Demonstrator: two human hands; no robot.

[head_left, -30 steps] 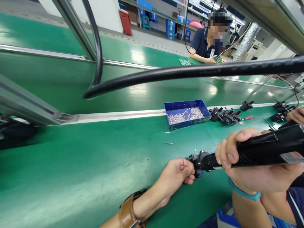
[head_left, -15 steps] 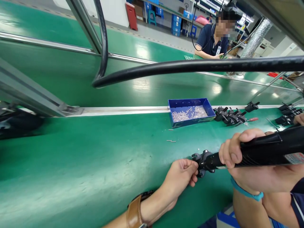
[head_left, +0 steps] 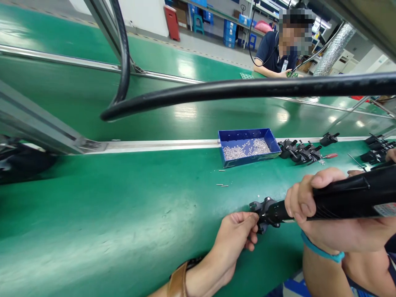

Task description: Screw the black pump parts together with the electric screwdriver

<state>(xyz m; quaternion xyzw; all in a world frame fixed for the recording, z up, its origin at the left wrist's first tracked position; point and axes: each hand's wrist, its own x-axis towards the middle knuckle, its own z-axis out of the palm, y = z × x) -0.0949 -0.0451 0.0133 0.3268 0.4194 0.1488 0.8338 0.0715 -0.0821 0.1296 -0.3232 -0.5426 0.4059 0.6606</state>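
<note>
My left hand [head_left: 236, 233], with a brown watch strap at the wrist, pinches the near edge of a small black plastic part [head_left: 262, 210] on the green bench. My right hand [head_left: 309, 202] is wrapped round a black electric screwdriver [head_left: 346, 196], held nearly level. Its front end meets the black part from the right; the bit itself is hidden. A teal band circles the right wrist. Beyond the hands, a blue bin [head_left: 229, 160] holds many small metal pieces. Several thin metal pins [head_left: 223, 185] lie between it and my left hand.
More black parts [head_left: 300, 152] and a red-handled screwdriver [head_left: 330, 156] lie right of the bin. A thick black cable [head_left: 216, 90] crosses above the bench. A metal post [head_left: 40, 119] stands at left. Another person [head_left: 269, 49] sits across; another hand [head_left: 391, 155] shows at far right.
Hands, black part and electric screwdriver stay together almost in place. The view has shifted slightly, and the overhead cable's bend appears farther left.
</note>
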